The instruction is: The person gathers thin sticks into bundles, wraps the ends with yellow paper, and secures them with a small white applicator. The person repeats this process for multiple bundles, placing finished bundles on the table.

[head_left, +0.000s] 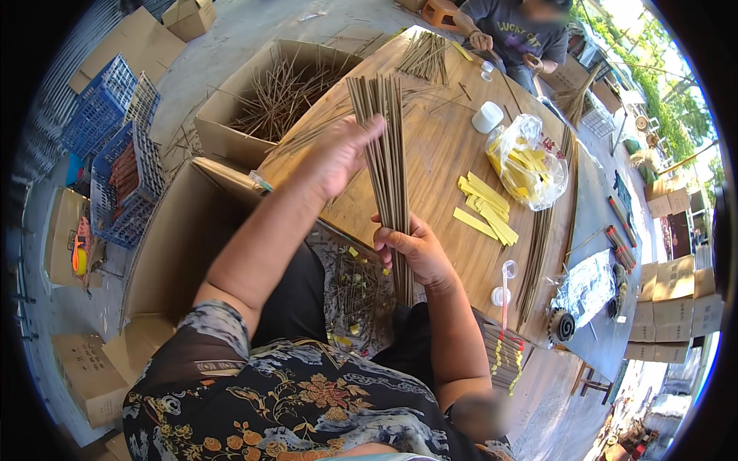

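Note:
A bundle of thin brown sticks [390, 184], which look like incense sticks, stands nearly upright over the table's near edge. Around its lower part my right hand [415, 250] is closed, thumb across the front. My left hand [344, 159] is at the upper left side of the bundle, its fingers stretched out and slightly blurred; it seems to touch the sticks without gripping them. Some sticks at the top fan outward. Yellow strips [484, 207] lie loose on the wooden table [438, 165], right of the bundle. More yellow strips are inside a clear plastic bag [529, 163].
A cardboard box [223, 131] full of loose sticks stands left of the table. Further left are blue crates [100, 107]. Near the bag sits a white jar [487, 117]. Across the table is another person [511, 38], hands over small items. Stick bundles [503, 365] lie lower right.

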The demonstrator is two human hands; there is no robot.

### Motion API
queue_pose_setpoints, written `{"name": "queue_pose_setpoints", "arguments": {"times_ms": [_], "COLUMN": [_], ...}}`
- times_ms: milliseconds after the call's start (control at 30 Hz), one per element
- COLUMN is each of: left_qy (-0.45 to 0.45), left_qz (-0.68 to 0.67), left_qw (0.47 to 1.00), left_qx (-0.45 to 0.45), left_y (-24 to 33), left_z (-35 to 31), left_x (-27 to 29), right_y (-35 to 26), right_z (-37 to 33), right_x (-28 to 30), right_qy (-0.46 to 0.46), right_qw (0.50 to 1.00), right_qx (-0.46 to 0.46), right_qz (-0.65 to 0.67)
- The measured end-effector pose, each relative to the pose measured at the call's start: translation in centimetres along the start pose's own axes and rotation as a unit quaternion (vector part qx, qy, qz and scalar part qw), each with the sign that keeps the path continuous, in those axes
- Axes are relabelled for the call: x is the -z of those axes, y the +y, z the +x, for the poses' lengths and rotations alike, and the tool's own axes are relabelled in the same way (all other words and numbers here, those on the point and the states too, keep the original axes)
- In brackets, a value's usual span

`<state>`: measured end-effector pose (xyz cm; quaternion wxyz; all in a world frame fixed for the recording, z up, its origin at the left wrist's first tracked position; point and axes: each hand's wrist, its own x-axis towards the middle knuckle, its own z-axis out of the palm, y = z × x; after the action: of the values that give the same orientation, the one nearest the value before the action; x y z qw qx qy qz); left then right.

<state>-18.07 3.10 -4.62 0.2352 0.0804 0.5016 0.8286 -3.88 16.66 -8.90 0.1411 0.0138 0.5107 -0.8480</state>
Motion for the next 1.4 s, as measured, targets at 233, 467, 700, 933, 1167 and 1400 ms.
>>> {"name": "queue_pose_setpoints", "arguments": {"times_ms": [233,467,700,933,1167,1400], "left_qy": [-0.088,-0.169,-0.171,-0.130,-0.132,-0.131], "left_qz": [-0.171,-0.264,-0.288,-0.180,-0.196,-0.225], "left_qw": [0.980,0.947,0.939,0.975,0.972,0.965], "left_qx": [0.054,0.074,0.084,0.010,0.008,0.037], "left_y": [-2.6,-2.5,-2.5,-3.0,-3.2,-3.0], "left_z": [-0.8,-1.0,-1.1,-1.2,-1.0,-1.0], "left_x": [-1.2,-0.5,0.0,0.1,0.2,0.3], "right_y": [-0.6,-0.7,-0.3,-0.1,-0.4,-0.5], "right_z": [-1.1,-1.3,-1.1,-1.2,-1.4,-1.3], "right_x": [-0.2,0.3,0.3,0.0,-0.1,0.0], "right_qy": [-0.020,-0.053,-0.044,-0.019,-0.015,-0.025], "right_qw": [0.999,0.991,0.989,0.996,0.992,0.988], "right_qx": [-0.027,-0.059,-0.070,-0.034,-0.048,-0.057], "right_qz": [0.035,0.106,0.122,0.074,0.119,0.144]}}
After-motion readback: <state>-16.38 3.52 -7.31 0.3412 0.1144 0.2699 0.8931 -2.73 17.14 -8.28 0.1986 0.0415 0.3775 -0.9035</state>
